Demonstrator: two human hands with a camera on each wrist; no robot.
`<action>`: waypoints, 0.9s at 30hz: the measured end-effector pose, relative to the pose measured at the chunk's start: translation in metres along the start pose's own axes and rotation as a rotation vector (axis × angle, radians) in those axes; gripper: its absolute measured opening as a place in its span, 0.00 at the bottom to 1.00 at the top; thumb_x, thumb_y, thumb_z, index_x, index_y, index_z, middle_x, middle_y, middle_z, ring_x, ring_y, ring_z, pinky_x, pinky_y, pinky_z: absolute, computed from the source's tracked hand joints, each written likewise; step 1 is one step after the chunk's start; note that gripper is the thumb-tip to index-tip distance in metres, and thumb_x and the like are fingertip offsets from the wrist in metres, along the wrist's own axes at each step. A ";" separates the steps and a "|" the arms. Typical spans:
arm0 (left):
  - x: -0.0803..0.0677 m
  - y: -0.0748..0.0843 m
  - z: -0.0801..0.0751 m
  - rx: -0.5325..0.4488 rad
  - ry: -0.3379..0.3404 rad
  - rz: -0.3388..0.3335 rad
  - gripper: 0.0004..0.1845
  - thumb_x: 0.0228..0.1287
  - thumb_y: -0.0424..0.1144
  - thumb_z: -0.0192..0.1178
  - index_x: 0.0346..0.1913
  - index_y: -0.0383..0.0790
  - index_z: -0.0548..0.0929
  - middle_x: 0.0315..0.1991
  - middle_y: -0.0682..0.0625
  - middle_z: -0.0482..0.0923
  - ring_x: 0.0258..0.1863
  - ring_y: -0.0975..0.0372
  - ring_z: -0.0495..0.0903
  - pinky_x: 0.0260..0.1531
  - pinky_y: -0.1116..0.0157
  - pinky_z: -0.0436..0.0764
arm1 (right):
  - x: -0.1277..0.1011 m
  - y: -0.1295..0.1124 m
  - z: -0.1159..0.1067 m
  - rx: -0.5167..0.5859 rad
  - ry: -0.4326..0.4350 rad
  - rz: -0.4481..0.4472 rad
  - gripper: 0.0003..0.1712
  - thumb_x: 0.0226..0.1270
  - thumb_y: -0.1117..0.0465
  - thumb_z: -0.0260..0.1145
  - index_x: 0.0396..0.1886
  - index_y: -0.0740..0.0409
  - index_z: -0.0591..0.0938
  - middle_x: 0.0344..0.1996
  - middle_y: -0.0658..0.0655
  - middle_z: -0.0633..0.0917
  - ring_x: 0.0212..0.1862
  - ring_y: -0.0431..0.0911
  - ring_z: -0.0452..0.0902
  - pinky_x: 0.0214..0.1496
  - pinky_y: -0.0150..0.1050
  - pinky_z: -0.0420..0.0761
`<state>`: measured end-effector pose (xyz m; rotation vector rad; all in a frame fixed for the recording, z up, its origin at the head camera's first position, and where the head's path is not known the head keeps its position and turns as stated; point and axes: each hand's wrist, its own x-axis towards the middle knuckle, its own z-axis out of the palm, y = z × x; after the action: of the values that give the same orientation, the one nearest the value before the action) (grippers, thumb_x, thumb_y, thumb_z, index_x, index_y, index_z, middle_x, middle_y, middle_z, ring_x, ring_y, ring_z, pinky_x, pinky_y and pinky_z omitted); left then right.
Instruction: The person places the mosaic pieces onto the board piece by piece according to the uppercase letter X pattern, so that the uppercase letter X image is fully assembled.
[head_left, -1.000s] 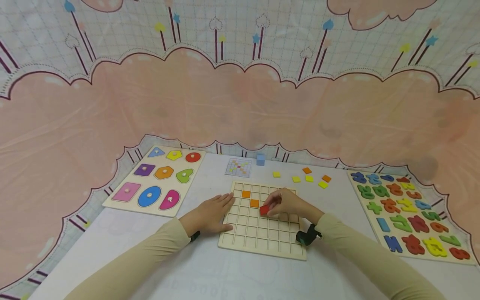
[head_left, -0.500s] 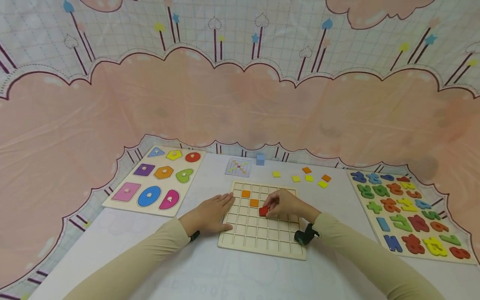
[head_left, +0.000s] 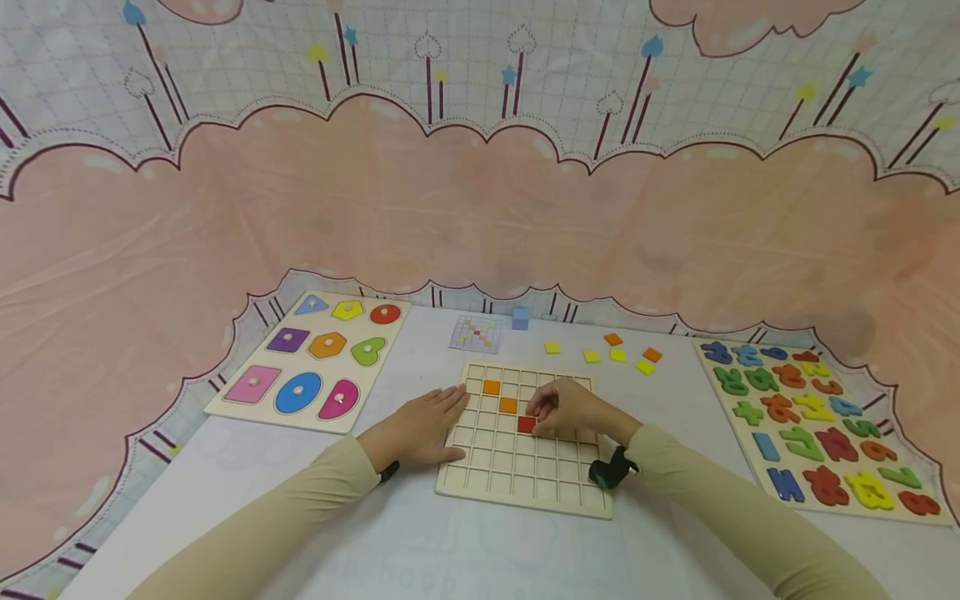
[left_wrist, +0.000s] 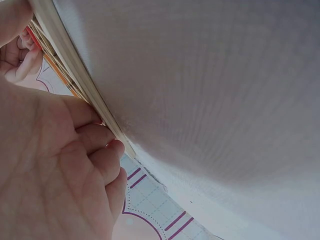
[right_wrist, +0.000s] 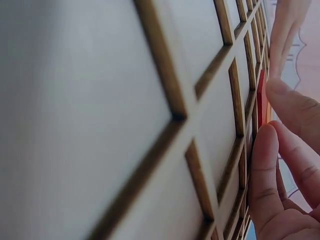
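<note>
A wooden grid board (head_left: pixel 517 475) lies on the table in front of me. Two orange tiles (head_left: pixel 499 396) sit in cells near its top left. A red tile (head_left: pixel 527 423) lies in the cell diagonally below them. My right hand (head_left: pixel 537 413) pinches this red tile with curled fingertips. In the right wrist view the red tile (right_wrist: pixel 261 102) stands edge-on against the grid board (right_wrist: pixel 150 100), with fingertips (right_wrist: pixel 263 160) at its rim. My left hand (head_left: pixel 442 421) rests flat on the board's left edge. The left wrist view shows the left hand (left_wrist: pixel 60 170) pressed against the board's side (left_wrist: pixel 75 75).
A shape puzzle with knobs (head_left: pixel 315 358) lies at the left and a puzzle of coloured numbers (head_left: pixel 817 425) at the right. Behind the grid lie a pattern card (head_left: pixel 477 333), a blue cube (head_left: pixel 521 317) and several loose yellow and orange tiles (head_left: pixel 617 356). A pink backdrop rises behind.
The red tile, held tilted above the grid before, has come down into its cell. My right hand shifted slightly left with it. The left hand has not moved.
</note>
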<state>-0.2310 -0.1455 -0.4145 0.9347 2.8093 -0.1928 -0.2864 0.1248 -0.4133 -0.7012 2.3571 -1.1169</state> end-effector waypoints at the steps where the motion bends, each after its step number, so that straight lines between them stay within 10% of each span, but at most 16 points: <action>1: 0.000 0.000 0.000 -0.001 0.000 0.001 0.47 0.63 0.65 0.47 0.72 0.33 0.53 0.74 0.42 0.51 0.74 0.54 0.52 0.73 0.59 0.55 | 0.000 0.000 0.000 0.005 0.002 0.004 0.12 0.47 0.67 0.75 0.33 0.64 0.84 0.26 0.52 0.83 0.28 0.38 0.75 0.32 0.27 0.78; 27: -0.002 0.000 0.000 -0.013 0.011 0.012 0.46 0.63 0.64 0.48 0.72 0.32 0.54 0.74 0.41 0.52 0.74 0.53 0.53 0.72 0.58 0.57 | -0.003 0.006 -0.004 0.075 -0.027 -0.001 0.20 0.52 0.63 0.73 0.46 0.64 0.83 0.37 0.55 0.85 0.34 0.39 0.78 0.39 0.28 0.80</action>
<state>-0.2298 -0.1468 -0.4143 0.9522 2.8105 -0.1680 -0.2882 0.1325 -0.4153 -0.6868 2.2804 -1.1826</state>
